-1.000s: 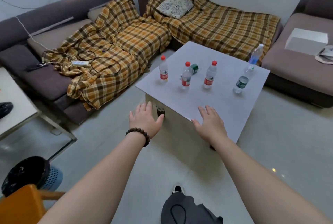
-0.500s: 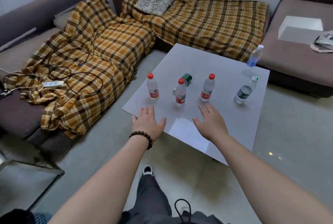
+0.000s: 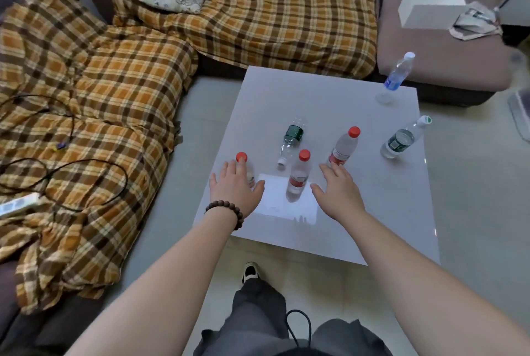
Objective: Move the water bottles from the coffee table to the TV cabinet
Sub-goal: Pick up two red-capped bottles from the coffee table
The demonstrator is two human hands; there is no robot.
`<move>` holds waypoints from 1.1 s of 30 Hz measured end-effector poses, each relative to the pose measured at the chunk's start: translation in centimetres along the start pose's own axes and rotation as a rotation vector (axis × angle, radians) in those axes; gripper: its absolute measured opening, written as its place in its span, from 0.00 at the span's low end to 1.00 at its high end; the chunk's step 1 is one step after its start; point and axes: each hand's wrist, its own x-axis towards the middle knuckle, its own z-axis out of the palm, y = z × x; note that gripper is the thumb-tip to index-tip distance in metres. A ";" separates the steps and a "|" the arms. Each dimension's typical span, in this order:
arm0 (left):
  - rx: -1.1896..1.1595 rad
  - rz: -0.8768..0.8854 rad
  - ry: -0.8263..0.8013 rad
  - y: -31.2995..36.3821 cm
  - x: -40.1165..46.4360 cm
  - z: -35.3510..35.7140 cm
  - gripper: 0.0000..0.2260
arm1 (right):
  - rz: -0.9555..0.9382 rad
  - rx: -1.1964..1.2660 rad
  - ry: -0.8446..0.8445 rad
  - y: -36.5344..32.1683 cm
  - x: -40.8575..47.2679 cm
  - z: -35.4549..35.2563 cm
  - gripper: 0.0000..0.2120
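Several water bottles stand on the pale grey coffee table (image 3: 358, 226). Three have red caps: a left one (image 3: 242, 158), a middle one (image 3: 298, 176) and a right one (image 3: 344, 145). A green-label bottle (image 3: 291, 139) lies on its side behind them. Another green-label bottle (image 3: 401, 140) and a blue-label bottle (image 3: 397, 77) stand at the right. My left hand (image 3: 233, 189) is open, its fingers spread in front of the left red-cap bottle and covering most of it. My right hand (image 3: 335, 192) is open, fingertips at the base of the right red-cap bottle.
A sofa with a plaid blanket (image 3: 100, 97) wraps the left and far sides; cables and a power strip (image 3: 17, 205) lie on it. A white box (image 3: 430, 7) sits on the right seat. My leg and shoe (image 3: 251, 271) are at the table's near edge.
I have stepped closer and look more steeply down. Both open hands have moved forward over the table, reaching the left and right red-cap bottles.
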 end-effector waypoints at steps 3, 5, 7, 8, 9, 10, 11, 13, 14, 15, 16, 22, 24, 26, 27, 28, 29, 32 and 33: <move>-0.007 0.041 -0.022 -1.3 2.2 -1.0 0.31 | 0.037 0.012 0.014 -1.6 0.9 0.4 0.27; 0.005 0.062 -0.043 -2.0 3.4 -1.3 0.32 | 0.066 0.016 0.028 -2.5 1.5 0.6 0.27; -0.003 0.079 -0.067 -2.5 4.4 -1.3 0.32 | 0.092 0.015 0.034 -2.9 1.9 0.7 0.27; -0.016 0.085 -0.076 -2.6 4.7 -1.2 0.32 | 0.102 0.020 0.036 -3.0 2.1 0.7 0.27; -0.034 0.093 -0.080 -2.7 5.0 -1.0 0.32 | 0.113 0.029 0.038 -3.0 2.3 0.8 0.27; -0.057 0.102 -0.079 -2.8 5.2 -0.8 0.31 | 0.123 0.041 0.038 -2.9 2.5 0.9 0.27; -0.092 0.108 -0.074 -3.0 5.5 -0.7 0.31 | 0.130 0.060 0.037 -2.8 2.7 1.1 0.28; -0.202 0.097 -0.063 -3.3 6.0 -0.3 0.31 | 0.142 0.124 0.036 -2.6 3.3 1.4 0.29; -0.272 0.075 -0.057 -3.5 6.4 -0.1 0.32 | 0.145 0.160 0.036 -2.4 3.6 1.6 0.30; -0.346 0.046 -0.054 -3.8 6.7 0.1 0.33 | 0.151 0.199 0.033 -2.3 4.1 1.9 0.32; -0.413 0.018 -0.053 -4.1 7.1 0.5 0.34 | 0.153 0.242 0.036 -2.0 4.7 2.2 0.33; -0.634 -0.061 -0.081 -6.0 9.6 5.4 0.42 | 0.168 0.486 0.120 -0.1 9.2 6.5 0.42; -0.706 -0.093 -0.080 -6.1 10.3 7.1 0.45 | 0.168 0.542 0.139 0.5 10.6 8.3 0.45; -0.750 -0.111 -0.077 -6.1 11.0 8.4 0.45 | 0.174 0.583 0.160 0.9 11.7 10.0 0.47; -0.768 -0.120 -0.069 -6.1 11.2 8.9 0.45 | 0.180 0.609 0.170 1.1 12.2 10.7 0.47; -0.784 -0.133 -0.055 -6.1 11.5 9.5 0.45 | 0.186 0.636 0.179 1.3 12.6 11.4 0.47; -0.797 -0.144 -0.038 -6.2 11.8 9.9 0.44 | 0.189 0.655 0.190 1.4 13.0 11.9 0.45; -0.826 -0.158 0.001 -6.3 12.6 10.9 0.38 | 0.182 0.642 0.244 1.8 14.0 12.9 0.33; -0.831 -0.157 0.004 -6.3 12.9 11.1 0.35 | 0.172 0.629 0.263 1.8 14.2 13.0 0.28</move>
